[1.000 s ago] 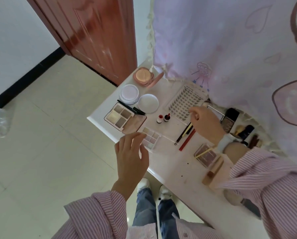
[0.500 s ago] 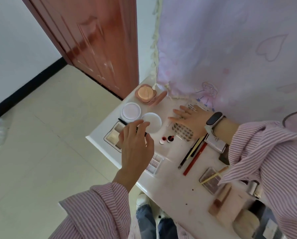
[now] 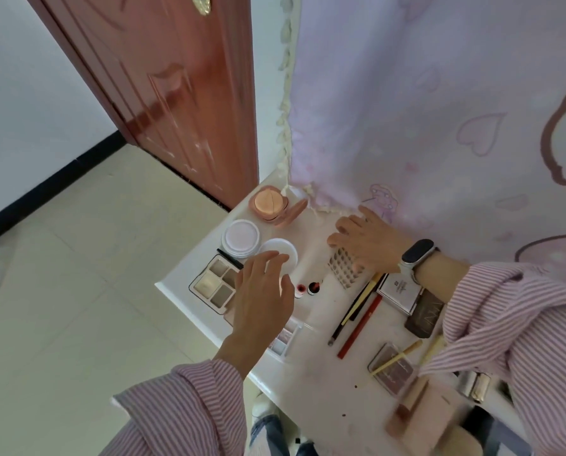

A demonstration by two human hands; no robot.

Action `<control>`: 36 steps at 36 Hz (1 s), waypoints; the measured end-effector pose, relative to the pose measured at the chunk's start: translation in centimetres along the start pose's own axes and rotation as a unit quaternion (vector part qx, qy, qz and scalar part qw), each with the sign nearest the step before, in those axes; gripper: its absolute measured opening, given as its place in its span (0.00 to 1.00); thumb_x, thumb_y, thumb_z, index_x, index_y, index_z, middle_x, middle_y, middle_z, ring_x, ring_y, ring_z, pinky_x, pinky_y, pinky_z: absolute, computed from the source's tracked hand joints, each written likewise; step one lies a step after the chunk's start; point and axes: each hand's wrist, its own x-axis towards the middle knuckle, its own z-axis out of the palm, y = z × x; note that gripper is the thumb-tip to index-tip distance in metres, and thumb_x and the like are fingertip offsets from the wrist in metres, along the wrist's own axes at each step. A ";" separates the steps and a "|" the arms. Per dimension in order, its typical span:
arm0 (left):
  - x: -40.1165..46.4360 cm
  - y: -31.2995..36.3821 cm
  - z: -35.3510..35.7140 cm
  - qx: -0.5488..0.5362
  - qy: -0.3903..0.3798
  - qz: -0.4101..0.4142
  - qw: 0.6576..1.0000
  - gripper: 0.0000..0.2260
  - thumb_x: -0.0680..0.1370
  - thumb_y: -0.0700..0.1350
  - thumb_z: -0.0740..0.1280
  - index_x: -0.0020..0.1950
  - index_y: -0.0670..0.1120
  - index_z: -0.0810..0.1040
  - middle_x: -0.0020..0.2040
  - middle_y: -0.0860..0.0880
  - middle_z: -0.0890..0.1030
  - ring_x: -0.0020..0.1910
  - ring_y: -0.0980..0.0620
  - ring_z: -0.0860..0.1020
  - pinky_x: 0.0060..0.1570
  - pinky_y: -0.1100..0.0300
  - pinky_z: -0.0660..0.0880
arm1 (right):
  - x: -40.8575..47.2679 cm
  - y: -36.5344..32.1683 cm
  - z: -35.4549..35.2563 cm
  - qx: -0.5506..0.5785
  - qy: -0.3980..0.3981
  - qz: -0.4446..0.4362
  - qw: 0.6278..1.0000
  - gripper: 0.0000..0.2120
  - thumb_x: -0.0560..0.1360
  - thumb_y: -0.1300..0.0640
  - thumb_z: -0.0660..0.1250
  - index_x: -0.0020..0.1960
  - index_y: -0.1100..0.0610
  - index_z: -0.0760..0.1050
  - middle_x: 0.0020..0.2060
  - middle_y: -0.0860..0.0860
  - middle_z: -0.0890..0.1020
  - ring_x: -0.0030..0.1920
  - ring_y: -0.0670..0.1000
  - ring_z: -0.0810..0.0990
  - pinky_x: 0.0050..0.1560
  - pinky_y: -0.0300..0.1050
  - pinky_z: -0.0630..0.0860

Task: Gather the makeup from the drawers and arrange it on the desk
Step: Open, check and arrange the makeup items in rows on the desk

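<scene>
Makeup lies spread over the white desk (image 3: 311, 383). My left hand (image 3: 262, 297) hovers with fingers apart over an open eyeshadow palette (image 3: 214, 284) and a round white puff (image 3: 283, 250), holding nothing. My right hand (image 3: 367, 241) lies flat, fingers spread, on the false-lash tray (image 3: 345, 271) near the curtain. Two small red-capped bottles (image 3: 306, 288) stand between the hands. A clear palette (image 3: 285, 337) is partly hidden under my left wrist.
A peach cushion compact (image 3: 270, 203) and a white round case (image 3: 240, 237) sit at the desk's far corner. Pencils (image 3: 357, 311), boxes (image 3: 398, 289), a dark palette (image 3: 423, 319) and a pink palette (image 3: 392, 370) lie to the right. A lilac curtain (image 3: 439, 110) hangs behind; a brown door (image 3: 176, 77) stands left.
My right hand has moved from the pencils up onto the lash tray and slid it toward the curtain. My left hand has risen from the clear palette to over the eyeshadow palette.
</scene>
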 end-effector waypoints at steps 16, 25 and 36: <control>-0.3 6.9 -6.9 -0.463 -0.149 -0.125 0.865 0.19 0.79 0.46 0.62 0.70 0.55 0.65 0.63 0.55 0.75 0.59 0.57 0.76 0.56 0.62 0.74 | -11.6 -1.9 -8.3 0.628 0.377 0.219 0.645 0.11 0.79 0.59 0.58 0.61 0.50 0.69 0.49 0.41 0.78 0.44 0.36 0.79 0.47 0.32 0.77; -4.2 9.8 -11.2 -0.544 -0.218 -0.132 0.799 0.17 0.82 0.50 0.53 0.60 0.44 0.77 0.49 0.46 0.82 0.47 0.50 0.81 0.44 0.55 0.78 | -13.6 -8.3 -10.6 0.759 0.334 0.220 0.514 0.08 0.79 0.55 0.60 0.53 0.48 0.77 0.48 0.53 0.82 0.49 0.56 0.82 0.51 0.53 0.79; -6.0 11.4 -15.6 -0.568 -0.177 -0.045 0.803 0.25 0.78 0.63 0.51 0.70 0.52 0.67 0.65 0.46 0.75 0.63 0.45 0.74 0.60 0.41 0.72 | -14.8 -11.2 -16.2 0.743 0.236 0.051 0.624 0.21 0.76 0.52 0.63 0.64 0.38 0.59 0.49 0.32 0.72 0.40 0.20 0.71 0.34 0.20 0.69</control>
